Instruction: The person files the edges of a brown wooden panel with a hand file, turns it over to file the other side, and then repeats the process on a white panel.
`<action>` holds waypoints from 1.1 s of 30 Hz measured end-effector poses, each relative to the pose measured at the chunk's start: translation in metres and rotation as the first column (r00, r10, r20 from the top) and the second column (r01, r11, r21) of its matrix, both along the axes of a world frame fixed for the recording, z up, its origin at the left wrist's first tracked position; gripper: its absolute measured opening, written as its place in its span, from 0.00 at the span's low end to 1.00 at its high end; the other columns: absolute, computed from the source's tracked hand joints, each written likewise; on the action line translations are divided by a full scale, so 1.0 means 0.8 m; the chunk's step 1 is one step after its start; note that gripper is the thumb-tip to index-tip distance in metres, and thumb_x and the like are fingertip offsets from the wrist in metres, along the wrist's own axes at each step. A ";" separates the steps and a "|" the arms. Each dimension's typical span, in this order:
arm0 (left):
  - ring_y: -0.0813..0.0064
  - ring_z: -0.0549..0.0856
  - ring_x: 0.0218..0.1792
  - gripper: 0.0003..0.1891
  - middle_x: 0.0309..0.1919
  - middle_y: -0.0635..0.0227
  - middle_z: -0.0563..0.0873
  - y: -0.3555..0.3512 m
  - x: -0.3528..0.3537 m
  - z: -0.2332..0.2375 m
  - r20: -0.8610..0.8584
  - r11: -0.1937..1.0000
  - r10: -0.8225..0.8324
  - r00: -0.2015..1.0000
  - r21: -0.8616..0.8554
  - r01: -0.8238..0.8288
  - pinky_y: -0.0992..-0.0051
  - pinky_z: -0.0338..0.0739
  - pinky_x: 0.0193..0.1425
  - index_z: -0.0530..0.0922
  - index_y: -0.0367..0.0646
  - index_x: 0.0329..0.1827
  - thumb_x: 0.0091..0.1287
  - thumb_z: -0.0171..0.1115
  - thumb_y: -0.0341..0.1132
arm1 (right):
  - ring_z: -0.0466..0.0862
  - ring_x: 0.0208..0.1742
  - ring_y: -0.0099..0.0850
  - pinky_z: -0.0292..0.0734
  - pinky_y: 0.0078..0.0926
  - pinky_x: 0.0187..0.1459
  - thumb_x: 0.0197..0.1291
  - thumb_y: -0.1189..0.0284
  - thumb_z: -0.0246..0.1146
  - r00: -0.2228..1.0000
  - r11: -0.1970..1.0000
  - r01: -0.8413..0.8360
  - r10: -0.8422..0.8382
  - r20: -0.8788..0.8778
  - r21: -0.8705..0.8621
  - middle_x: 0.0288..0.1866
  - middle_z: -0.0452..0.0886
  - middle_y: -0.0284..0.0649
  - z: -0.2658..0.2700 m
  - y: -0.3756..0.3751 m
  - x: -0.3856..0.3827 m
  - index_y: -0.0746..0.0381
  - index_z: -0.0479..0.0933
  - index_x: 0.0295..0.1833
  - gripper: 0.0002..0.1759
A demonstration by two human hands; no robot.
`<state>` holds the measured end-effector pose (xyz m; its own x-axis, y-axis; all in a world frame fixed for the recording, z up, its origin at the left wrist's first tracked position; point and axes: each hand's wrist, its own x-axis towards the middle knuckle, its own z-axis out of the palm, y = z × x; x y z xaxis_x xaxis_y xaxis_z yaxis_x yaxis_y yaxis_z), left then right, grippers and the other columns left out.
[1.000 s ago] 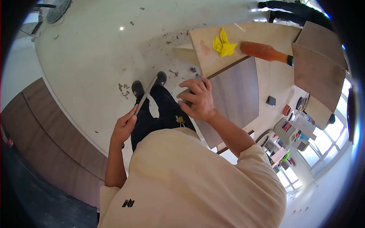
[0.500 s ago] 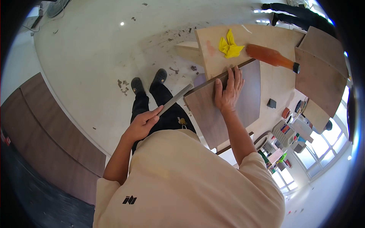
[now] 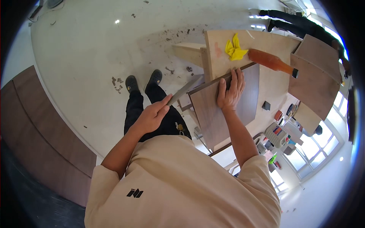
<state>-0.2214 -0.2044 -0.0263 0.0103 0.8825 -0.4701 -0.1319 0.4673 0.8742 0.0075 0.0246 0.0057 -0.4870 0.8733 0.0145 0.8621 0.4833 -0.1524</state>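
My left hand (image 3: 151, 116) is closed around one end of a long flat grey metal file (image 3: 185, 90). The file's far end lies at the near left corner of a brown wood-grain panel (image 3: 213, 114), along its edge. My right hand (image 3: 230, 94) rests flat on the panel, fingers stretched towards its long dark edge and thumb spread apart. The panel lies on a pale wooden workbench (image 3: 273, 41).
On the bench are a crumpled yellow cloth (image 3: 235, 48), an orange bottle with a black cap (image 3: 270, 61) and a small dark block (image 3: 266, 105). A brown wooden box (image 3: 313, 72) stands at the right. Scraps (image 3: 117, 84) litter the floor. Another person's legs (image 3: 292, 22) show at upper right.
My left hand has moved up and right, carrying the file farther along the panel's corner. My right hand stays on the panel. The whole view has shifted slightly.
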 end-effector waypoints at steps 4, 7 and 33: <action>0.61 0.80 0.35 0.25 0.30 0.59 0.77 0.003 -0.001 0.004 -0.033 0.999 0.000 0.999 -0.034 -0.001 0.68 0.75 0.48 0.66 0.43 0.79 0.82 0.50 0.40 | 0.58 0.80 0.55 0.46 0.57 0.78 0.69 0.53 0.57 1.000 0.999 -0.021 0.021 0.001 0.029 0.78 0.64 0.52 -0.001 0.001 -0.001 0.64 0.69 0.72 0.34; 0.78 0.73 0.30 0.25 0.27 0.68 0.72 -0.003 0.007 -0.009 -0.087 0.991 0.080 0.993 0.112 -0.070 0.77 0.73 0.41 0.66 0.46 0.80 0.83 0.50 0.41 | 0.59 0.80 0.55 0.48 0.55 0.78 0.70 0.53 0.57 0.999 0.998 -0.042 0.043 -0.012 0.055 0.78 0.65 0.52 -0.005 0.002 0.001 0.65 0.70 0.71 0.33; 0.68 0.79 0.37 0.24 0.35 0.53 0.82 -0.020 0.058 -0.004 -0.086 0.986 0.161 0.983 -0.035 -0.164 0.75 0.75 0.53 0.70 0.53 0.77 0.81 0.52 0.43 | 0.54 0.84 0.48 0.43 0.56 0.80 0.71 0.47 0.55 1.000 0.999 0.020 -0.021 0.015 0.038 0.81 0.62 0.44 -0.006 -0.003 0.005 0.59 0.68 0.74 0.35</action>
